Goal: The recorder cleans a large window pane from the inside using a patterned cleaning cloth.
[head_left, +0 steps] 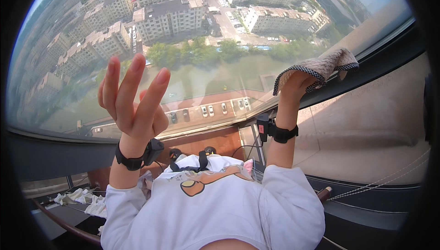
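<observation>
My left hand [135, 107] is raised in front of the window glass [220, 74], holding nothing. Its fingers are spread and slightly curled; whether they touch the pane I cannot tell. A beige cleaning cloth [318, 66] with a black-and-white checked edge covers most of my right hand [294, 83]. That hand holds the cloth against the right side of the window, by the dark window frame [381, 49]. The cloth hides its fingers. Black straps with small devices circle both wrists.
Below me runs a reddish-brown surface [213, 143]. White laundry [82, 196] hangs at the lower left near a curved brown rail [67, 226]. Beaded cords [381, 181] stretch across the lower right. A beige wall [364, 122] stands beyond the frame; buildings and parked cars lie far below outside.
</observation>
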A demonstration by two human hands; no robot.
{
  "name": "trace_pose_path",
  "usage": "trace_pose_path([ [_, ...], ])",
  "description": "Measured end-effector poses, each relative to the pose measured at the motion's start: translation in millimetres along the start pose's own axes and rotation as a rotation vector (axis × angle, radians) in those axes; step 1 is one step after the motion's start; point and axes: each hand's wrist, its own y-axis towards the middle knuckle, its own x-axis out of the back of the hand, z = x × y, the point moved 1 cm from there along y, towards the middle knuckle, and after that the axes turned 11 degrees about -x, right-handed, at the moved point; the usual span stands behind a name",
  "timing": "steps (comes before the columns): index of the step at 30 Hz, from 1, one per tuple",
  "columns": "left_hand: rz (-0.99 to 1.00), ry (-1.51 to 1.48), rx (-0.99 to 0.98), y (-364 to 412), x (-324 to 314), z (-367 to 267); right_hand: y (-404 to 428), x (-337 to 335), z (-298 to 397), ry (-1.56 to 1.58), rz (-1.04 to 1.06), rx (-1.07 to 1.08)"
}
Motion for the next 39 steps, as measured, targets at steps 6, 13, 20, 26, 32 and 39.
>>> trace_pose_path([
  [6,0.103,0.079,-0.044,-0.4,2.1,2.7,-19.8,-62.1,12.8,0.085,0.036,-0.21],
  [13,-0.001,-0.02,0.033,3.1,4.4,0.9,-48.0,-14.7,47.0,0.045,-0.015,0.049],
  [20,-0.184,0.141,-0.095,-23.3,41.2,20.7,-61.1,-166.0,53.5,0.193,0.07,-0.495],
  [26,-0.048,0.361,0.129,-80.9,105.3,63.5,-42.3,-222.4,2.9,0.65,0.186,-0.77],
  [32,-0.009,0.654,0.516,-141.8,151.1,102.7,-39.9,-179.3,25.0,0.617,0.069,-0.661],
  [39,-0.095,0.746,0.787,-183.4,162.5,145.5,-23.3,-46.6,71.1,0.59,-0.595,-0.465],
])
